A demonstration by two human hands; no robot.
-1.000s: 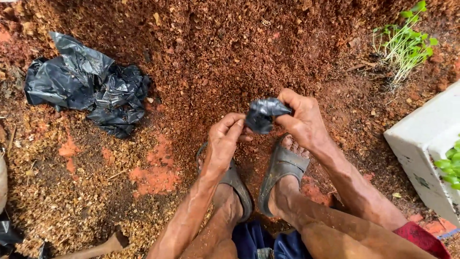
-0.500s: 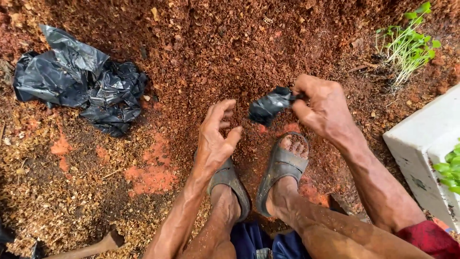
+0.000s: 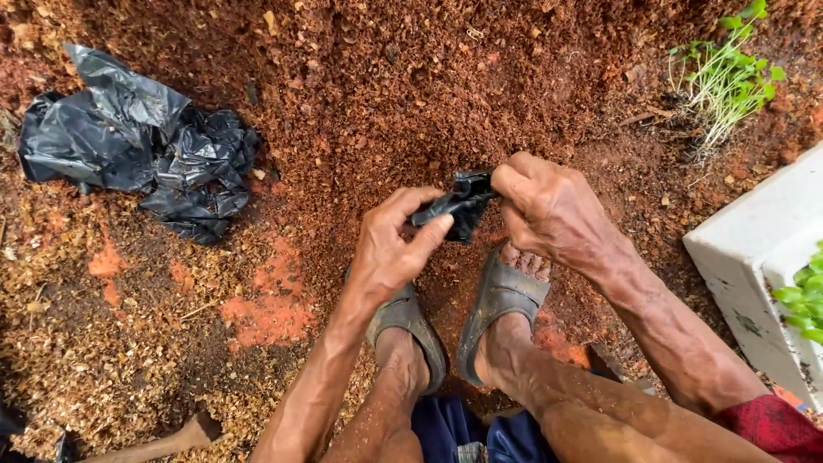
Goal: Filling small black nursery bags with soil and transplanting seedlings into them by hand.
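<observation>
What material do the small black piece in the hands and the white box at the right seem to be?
Small black piece: thin glossy plastic film, judging by its creases and shine, pinched by both hands. White box: matte with thick walls, perhaps foam; the look leaves this open.

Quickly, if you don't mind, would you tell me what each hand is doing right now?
Left hand: closed, pinching one end of the small black plastic bag.
Right hand: closed, gripping the other end of the same bag.
</observation>
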